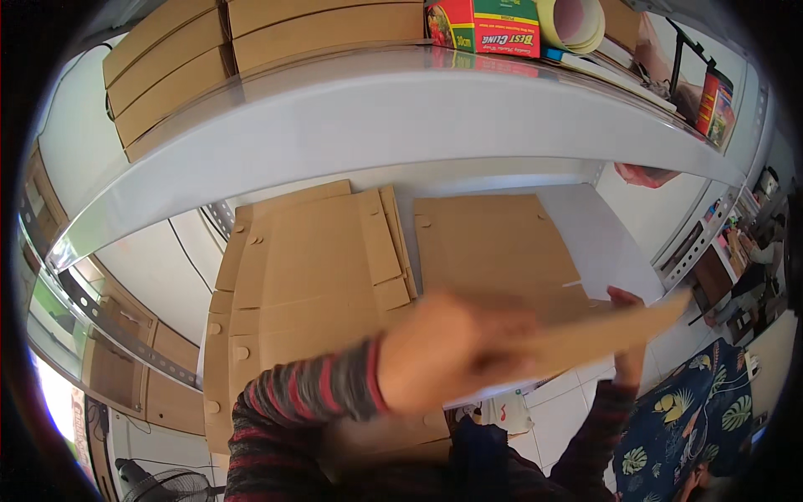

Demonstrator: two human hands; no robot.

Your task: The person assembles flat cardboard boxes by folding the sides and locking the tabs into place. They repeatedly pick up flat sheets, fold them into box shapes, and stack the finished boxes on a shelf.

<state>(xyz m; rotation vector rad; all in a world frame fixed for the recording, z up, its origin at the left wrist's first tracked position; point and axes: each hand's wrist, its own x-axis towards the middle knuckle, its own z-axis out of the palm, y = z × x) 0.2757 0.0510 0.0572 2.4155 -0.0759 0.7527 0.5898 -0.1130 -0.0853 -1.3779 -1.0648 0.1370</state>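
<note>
My left hand (456, 351), blurred by motion, reaches across the middle with its fingers closed on a piece of brown cardboard (602, 335). The piece is tilted almost edge-on and also blurred. At its right part is my right hand (629, 360), with fingertips showing above the cardboard and the palm hidden behind it; it appears to grip the piece. Beyond the hands, a flat die-cut cardboard sheet (485, 243) lies on the shelf. Left of it is a stack of flat cardboard blanks (309, 259) with slots and round tabs, partly covered by my left forearm.
An upper shelf (401, 113) crosses overhead. It bears closed cardboard boxes (326, 21), a red and green cling-film box (485, 27) and a paper roll (573, 23). A fan (167, 485) stands low left. A dark leaf-patterned cloth (686, 418) lies at the right.
</note>
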